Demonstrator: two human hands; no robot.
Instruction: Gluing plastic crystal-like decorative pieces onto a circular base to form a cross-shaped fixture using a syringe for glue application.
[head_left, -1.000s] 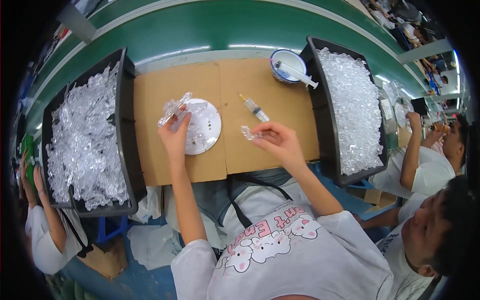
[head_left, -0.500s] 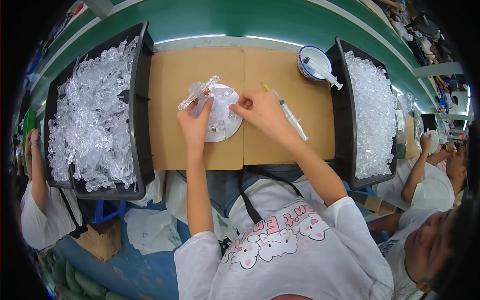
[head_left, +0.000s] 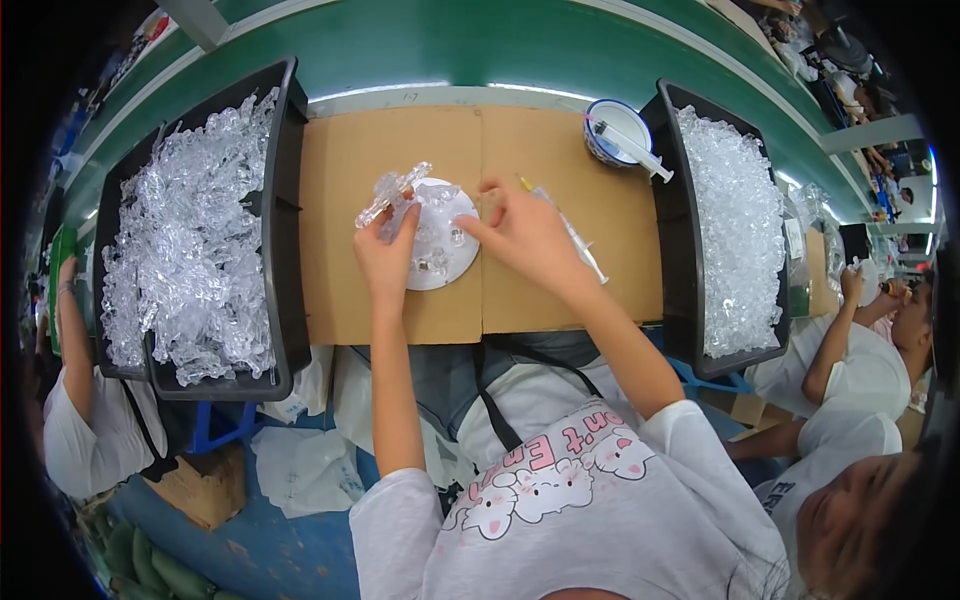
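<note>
My left hand (head_left: 383,262) is closed round several clear plastic parts (head_left: 392,190), held over the left side of a round white plate (head_left: 466,255). Other small clear pieces (head_left: 432,264) lie on that plate. To the right of them, my right hand (head_left: 530,240) hovers at the plate's right edge, thumb and forefinger spread apart with nothing visible between them. Just beyond this hand, a thin syringe (head_left: 583,246) with a yellowish tip lies on the cardboard, partly covered by the hand.
Brown cardboard (head_left: 350,130) covers the worktop. At left stands a black bin (head_left: 285,230) heaped with clear plastic parts; another black bin (head_left: 683,260) of small clear pieces stands at right. A blue-and-white bowl (head_left: 598,150) holds another syringe (head_left: 643,157). Co-workers sit on both sides.
My right hand's thumb and forefinger have parted from a near pinch, the forefinger lifting. My left hand still holds the clear parts in nearly the same place. The view has shifted slightly.
</note>
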